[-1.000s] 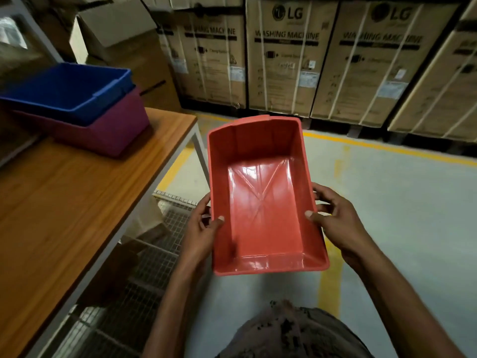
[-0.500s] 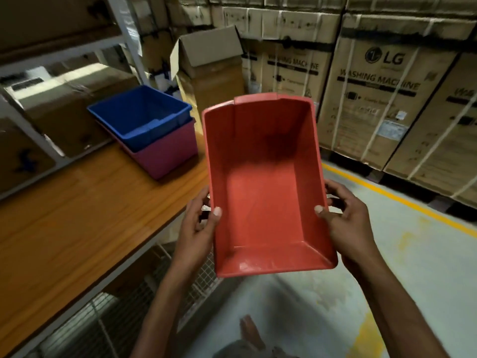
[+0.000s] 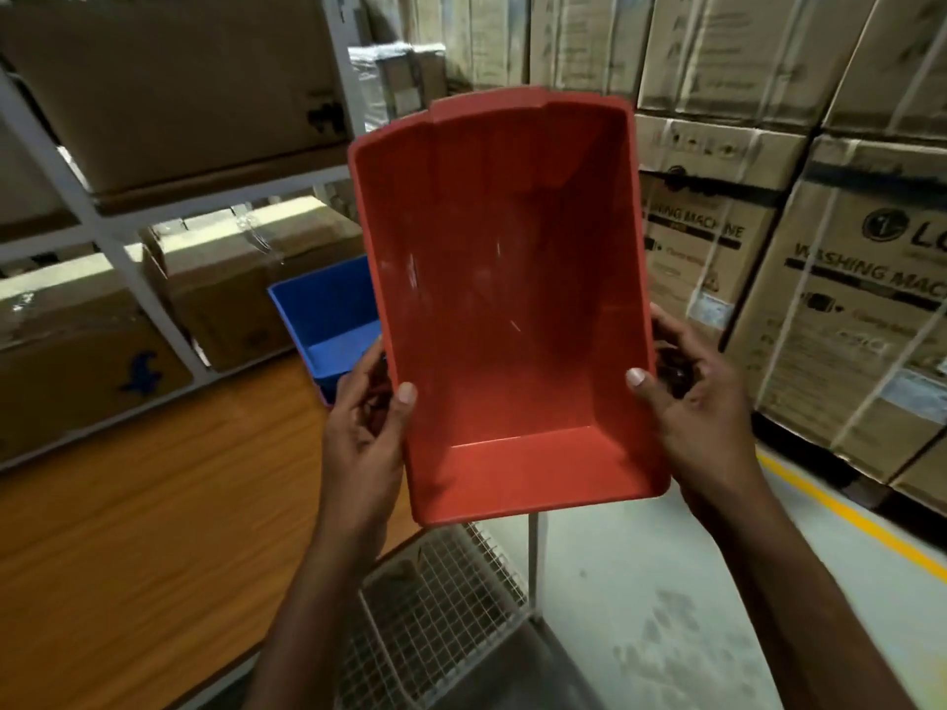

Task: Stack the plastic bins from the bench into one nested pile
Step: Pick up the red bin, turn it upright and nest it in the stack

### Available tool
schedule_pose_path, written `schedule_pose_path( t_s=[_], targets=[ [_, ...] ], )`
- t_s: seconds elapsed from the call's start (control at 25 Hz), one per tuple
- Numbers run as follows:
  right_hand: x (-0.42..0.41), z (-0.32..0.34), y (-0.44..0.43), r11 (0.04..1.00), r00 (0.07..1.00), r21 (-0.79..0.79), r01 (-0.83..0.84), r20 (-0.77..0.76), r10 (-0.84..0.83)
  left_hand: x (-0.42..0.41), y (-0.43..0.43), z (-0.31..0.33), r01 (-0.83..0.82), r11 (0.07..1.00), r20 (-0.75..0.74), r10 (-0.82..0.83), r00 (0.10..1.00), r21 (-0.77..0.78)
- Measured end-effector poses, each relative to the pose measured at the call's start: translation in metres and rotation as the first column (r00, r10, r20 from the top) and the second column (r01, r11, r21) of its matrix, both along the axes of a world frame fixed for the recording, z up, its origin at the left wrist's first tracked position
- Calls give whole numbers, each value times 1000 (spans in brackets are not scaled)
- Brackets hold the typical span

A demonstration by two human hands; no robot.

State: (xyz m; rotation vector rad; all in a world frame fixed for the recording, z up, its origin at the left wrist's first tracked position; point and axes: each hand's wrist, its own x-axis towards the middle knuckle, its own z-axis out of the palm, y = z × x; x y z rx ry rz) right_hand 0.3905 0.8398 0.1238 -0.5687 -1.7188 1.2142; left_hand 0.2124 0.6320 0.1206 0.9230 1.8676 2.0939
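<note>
The left hand [image 3: 364, 433] and right hand [image 3: 697, 417] each grip a long side wall of the red bin [image 3: 512, 310], thumbs hooked inside over the rim. They hold it in the air above the bench's [image 3: 153, 504] right edge, its opening tilted toward the camera. The blue bin [image 3: 328, 320] sits on the bench behind it, partly hidden.

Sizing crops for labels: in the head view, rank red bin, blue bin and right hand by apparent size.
1. red bin, held close up.
2. right hand and blue bin look alike; the blue bin is farther and partly hidden behind the red bin, so unranked.
</note>
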Motion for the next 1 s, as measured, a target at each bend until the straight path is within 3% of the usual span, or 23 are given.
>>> schedule_pose_path(
  t_s=[0.4, 0.64, 0.8, 1.0],
  targets=[
    [-134, 60, 90, 951, 943, 85, -298, -125, 307, -75, 51, 54, -274, 954, -132, 290, 948, 125],
    [-203, 71, 124, 879, 859, 89, -468, -186, 476, -111, 74, 55, -427, 883, -106, 451, 886, 193],
    [-233, 76, 134, 825, 805, 35, -564, -197, 559, -123, 75, 64, -474, 862, -108, 497, 861, 182],
    [-269, 91, 131, 700, 708, -117, -705, -184, 682, -156, 59, 93, -477, 864, -2, 484, 875, 164]
  ],
)
